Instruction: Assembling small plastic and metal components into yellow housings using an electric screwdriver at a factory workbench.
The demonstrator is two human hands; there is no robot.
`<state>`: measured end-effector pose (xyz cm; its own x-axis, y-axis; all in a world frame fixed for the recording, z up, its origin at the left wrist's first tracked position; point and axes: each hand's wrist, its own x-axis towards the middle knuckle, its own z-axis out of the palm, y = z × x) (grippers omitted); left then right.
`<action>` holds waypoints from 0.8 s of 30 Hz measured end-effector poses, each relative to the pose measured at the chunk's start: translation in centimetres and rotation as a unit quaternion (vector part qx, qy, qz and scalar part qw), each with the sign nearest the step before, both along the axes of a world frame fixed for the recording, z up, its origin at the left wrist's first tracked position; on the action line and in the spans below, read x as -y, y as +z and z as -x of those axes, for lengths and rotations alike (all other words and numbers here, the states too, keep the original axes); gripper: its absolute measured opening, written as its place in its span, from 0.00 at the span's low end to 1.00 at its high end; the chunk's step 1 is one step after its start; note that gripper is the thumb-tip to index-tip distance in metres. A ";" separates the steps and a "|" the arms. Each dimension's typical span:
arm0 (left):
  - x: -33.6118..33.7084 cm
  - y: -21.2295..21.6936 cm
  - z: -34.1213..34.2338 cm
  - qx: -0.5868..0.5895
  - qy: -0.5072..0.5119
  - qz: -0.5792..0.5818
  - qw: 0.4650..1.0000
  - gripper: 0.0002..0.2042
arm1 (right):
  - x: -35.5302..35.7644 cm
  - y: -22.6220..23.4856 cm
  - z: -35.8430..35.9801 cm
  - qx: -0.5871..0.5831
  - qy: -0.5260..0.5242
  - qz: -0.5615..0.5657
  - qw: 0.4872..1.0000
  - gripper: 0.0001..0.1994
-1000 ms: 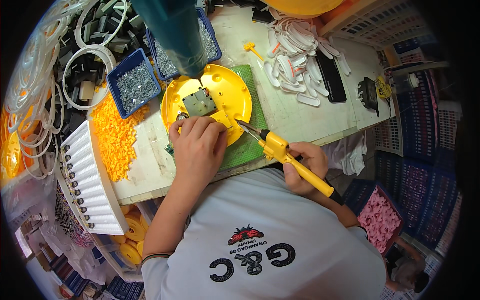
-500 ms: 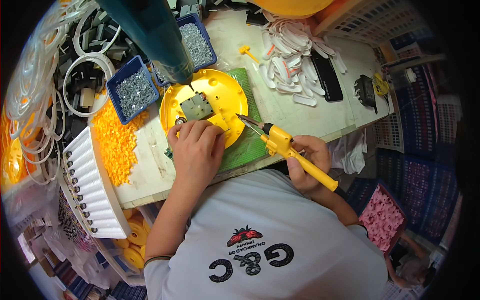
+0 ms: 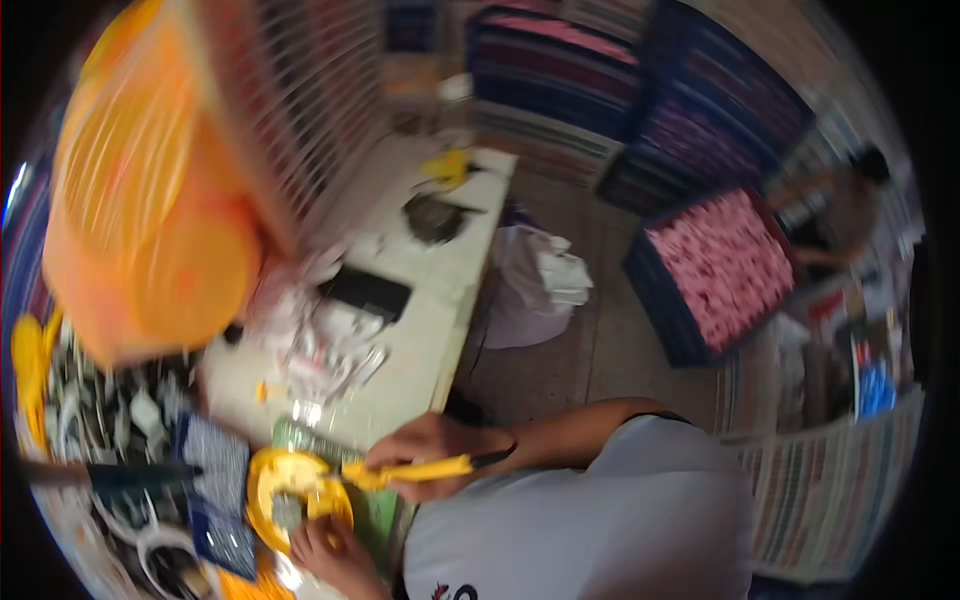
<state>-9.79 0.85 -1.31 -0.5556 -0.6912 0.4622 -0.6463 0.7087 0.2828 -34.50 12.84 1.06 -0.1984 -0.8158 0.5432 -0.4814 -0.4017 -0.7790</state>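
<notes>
Your right hand [image 3: 428, 445] is wrapped around the yellow soldering tool [image 3: 448, 467], its tip pointing at the rim of the round yellow shell [image 3: 262, 482]. Your left hand [image 3: 328, 552] lies at the shell's lower edge, fingers curled; blur makes it impossible to say whether they grip anything. The shell sits on the green mat [image 3: 380, 518], a grey box [image 3: 288, 511] inside it. Farther along the table lie white pieces [image 3: 325, 345] and a flat black object [image 3: 368, 291]; beyond stands a crate of pink pieces [image 3: 720, 270].
</notes>
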 end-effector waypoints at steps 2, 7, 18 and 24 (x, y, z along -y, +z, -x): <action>-0.1 1.0 0.4 0.011 -0.012 0.021 1.000 0.06 | -0.3 0.4 0.0 -0.010 -0.022 0.044 0.999 0.19; 1.0 0.9 1.5 -0.014 -0.083 0.085 0.993 0.08 | -1.7 -0.6 0.4 0.000 -0.073 0.029 0.997 0.17; 1.8 0.5 0.8 0.004 -0.082 0.116 0.990 0.09 | -3.1 -1.3 0.2 0.030 -0.086 0.004 0.996 0.18; 1.3 0.9 0.8 0.008 -0.087 0.093 0.992 0.11 | -3.4 -0.2 0.6 0.019 -0.089 0.004 0.996 0.19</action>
<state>-10.55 -0.46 -0.41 -0.6674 -0.4872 0.5633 -0.5129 0.8491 0.1267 -35.09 16.22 0.87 -0.3602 -0.7613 0.5392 -0.5168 -0.3183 -0.7947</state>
